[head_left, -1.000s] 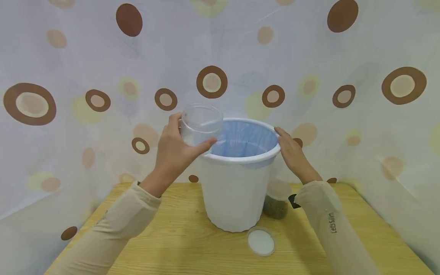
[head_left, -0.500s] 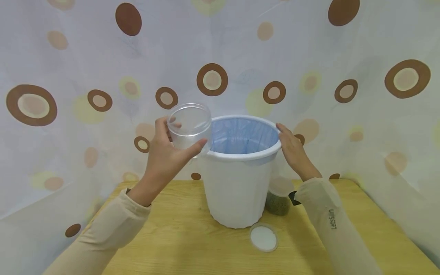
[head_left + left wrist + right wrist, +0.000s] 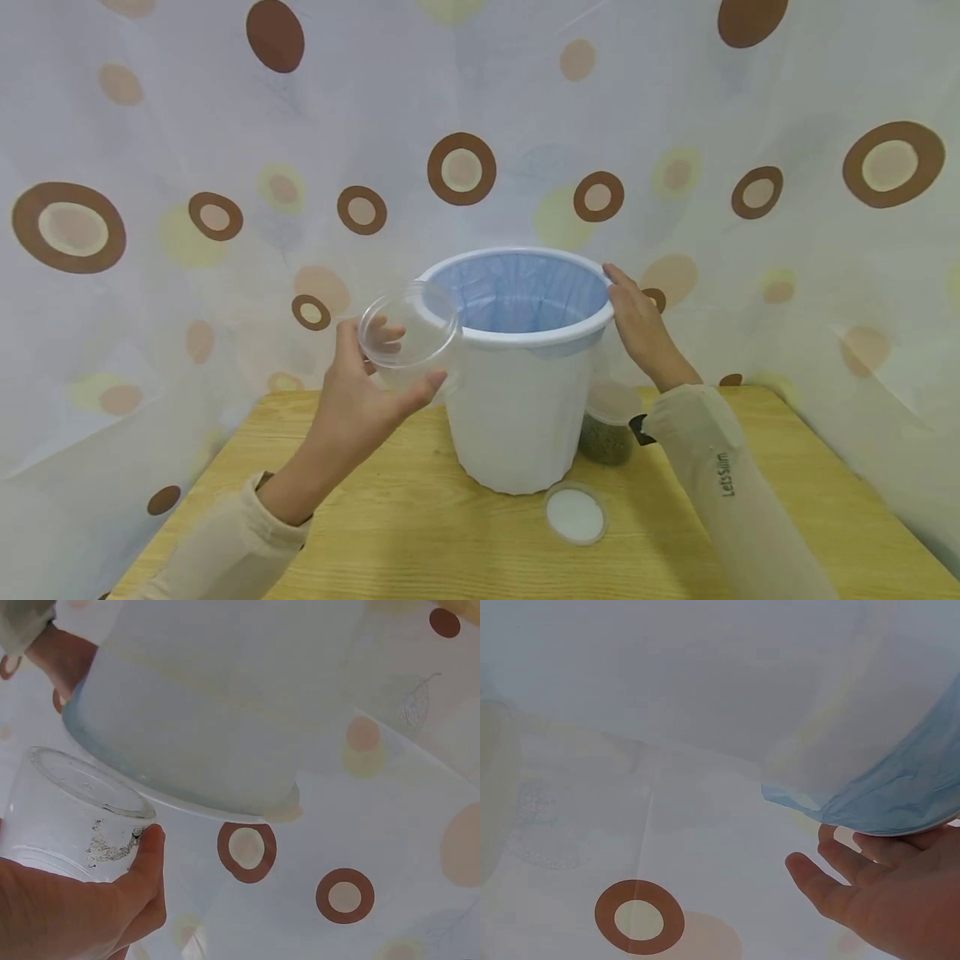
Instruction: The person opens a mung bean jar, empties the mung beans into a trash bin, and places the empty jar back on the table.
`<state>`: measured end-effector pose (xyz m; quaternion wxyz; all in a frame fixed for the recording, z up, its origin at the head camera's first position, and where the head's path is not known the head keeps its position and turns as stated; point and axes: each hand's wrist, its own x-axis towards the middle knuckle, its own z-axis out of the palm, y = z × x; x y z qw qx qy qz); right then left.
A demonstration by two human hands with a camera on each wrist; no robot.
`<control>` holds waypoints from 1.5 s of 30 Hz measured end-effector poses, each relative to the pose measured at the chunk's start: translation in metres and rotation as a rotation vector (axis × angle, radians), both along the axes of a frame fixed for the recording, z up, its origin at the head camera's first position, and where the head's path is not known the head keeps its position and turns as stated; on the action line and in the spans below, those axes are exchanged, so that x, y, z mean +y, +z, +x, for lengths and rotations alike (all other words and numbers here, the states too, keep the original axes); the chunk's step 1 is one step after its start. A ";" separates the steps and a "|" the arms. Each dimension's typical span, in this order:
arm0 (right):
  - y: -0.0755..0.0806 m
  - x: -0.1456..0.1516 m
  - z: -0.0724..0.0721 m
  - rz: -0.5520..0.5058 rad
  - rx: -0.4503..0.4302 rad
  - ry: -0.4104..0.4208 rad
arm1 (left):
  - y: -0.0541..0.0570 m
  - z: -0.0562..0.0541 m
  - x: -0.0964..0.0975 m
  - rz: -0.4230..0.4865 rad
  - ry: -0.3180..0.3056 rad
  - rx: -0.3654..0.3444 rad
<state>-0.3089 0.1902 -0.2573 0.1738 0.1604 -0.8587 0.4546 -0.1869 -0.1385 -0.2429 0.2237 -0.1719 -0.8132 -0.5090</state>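
My left hand point(image 3: 352, 404) grips a clear plastic jar point(image 3: 411, 333) from its side, thumb and fingers spread round it. The jar is tilted, its open mouth facing the head camera, and it overlaps the bin's left rim in the head view. Dark specks point(image 3: 109, 844) cling to the jar near its base in the left wrist view. A white plastic bin point(image 3: 517, 408) stands upright, lined with a blue bag point(image 3: 517, 292) folded over its edge. With fairly straight fingers, my right hand point(image 3: 639, 327) touches the bin's right rim; the right wrist view shows the fingers point(image 3: 825, 885) under that rim.
Beside the bin's right foot sits a lidded clear jar point(image 3: 607, 437) of dark green stuff, partly hidden by the bin. A white round lid point(image 3: 575, 515) lies in front on the wooden table point(image 3: 390, 533). Behind hangs a dotted curtain point(image 3: 480, 83).
My left hand has drawn the jar left and then down from over the bin's rim, tipping its mouth more toward the head camera. The right hand has stayed at the rim.
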 end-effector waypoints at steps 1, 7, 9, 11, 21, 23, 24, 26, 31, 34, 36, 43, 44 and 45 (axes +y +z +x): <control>0.000 0.001 0.001 0.005 0.001 -0.008 | -0.003 0.002 0.002 -0.001 -0.013 -0.001; -0.001 0.007 0.004 -0.002 -0.009 -0.043 | -0.023 0.013 0.015 0.024 -0.113 -0.029; -0.002 0.009 0.005 -0.011 -0.016 -0.047 | -0.030 0.015 0.020 0.032 -0.153 -0.050; -0.004 0.011 0.006 -0.023 -0.021 -0.054 | -0.039 0.016 0.025 0.035 -0.187 -0.072; -0.006 0.013 0.008 -0.018 0.027 -0.113 | -0.070 0.014 0.039 -0.030 -0.187 -0.171; -0.008 0.012 0.008 -0.014 0.051 -0.122 | -0.075 0.013 0.040 -0.038 -0.200 -0.216; -0.008 0.011 0.009 -0.014 0.061 -0.126 | -0.078 0.012 0.040 -0.051 -0.206 -0.241; -0.009 0.009 0.010 -0.017 0.083 -0.133 | -0.085 0.011 0.041 -0.065 -0.230 -0.294; -0.010 0.004 0.015 -0.045 0.114 -0.156 | -0.106 0.005 0.041 -0.085 -0.295 -0.358; -0.011 0.003 0.018 -0.062 0.106 -0.163 | -0.118 0.002 0.040 -0.084 -0.319 -0.371; -0.011 0.002 0.021 -0.064 0.101 -0.160 | -0.126 0.001 0.039 -0.090 -0.332 -0.388; -0.014 0.001 0.031 -0.058 0.090 -0.129 | -0.147 -0.001 0.041 -0.212 -0.298 -0.450; -0.015 0.001 0.033 -0.058 0.091 -0.130 | -0.149 -0.002 0.041 -0.211 -0.303 -0.455; -0.015 0.002 0.034 -0.059 0.090 -0.131 | -0.150 -0.002 0.042 -0.209 -0.309 -0.462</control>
